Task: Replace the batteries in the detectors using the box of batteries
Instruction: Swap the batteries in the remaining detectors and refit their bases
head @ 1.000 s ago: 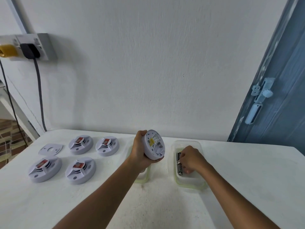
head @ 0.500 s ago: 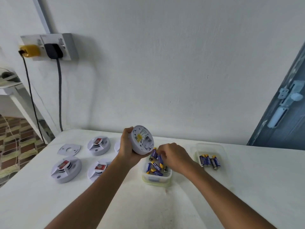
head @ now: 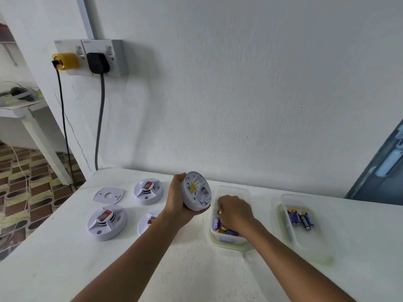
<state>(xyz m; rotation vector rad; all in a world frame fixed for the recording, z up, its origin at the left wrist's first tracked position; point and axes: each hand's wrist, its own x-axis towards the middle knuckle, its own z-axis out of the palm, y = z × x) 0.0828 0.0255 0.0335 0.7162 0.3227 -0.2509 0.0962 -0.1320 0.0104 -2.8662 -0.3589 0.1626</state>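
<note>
White wall point(head: 239, 83), patterned floor point(head: 19, 184), white table point(head: 87, 269)

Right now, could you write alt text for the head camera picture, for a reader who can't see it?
A person's left hand holds a round white plastic detector with its back facing the camera, while the right hand reaches into a clear plastic box of blue batteries. Three more white detectors lie on the white table to the left; a second clear box holds a few batteries.

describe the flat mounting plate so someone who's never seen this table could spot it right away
Start at the wall sockets and follow the cables down to the table's far left corner. The mounting plate lies there, left of the detectors. Unlike those domed, red-labelled units, it is a thin flat white piece with a round hole in the middle.
</note>
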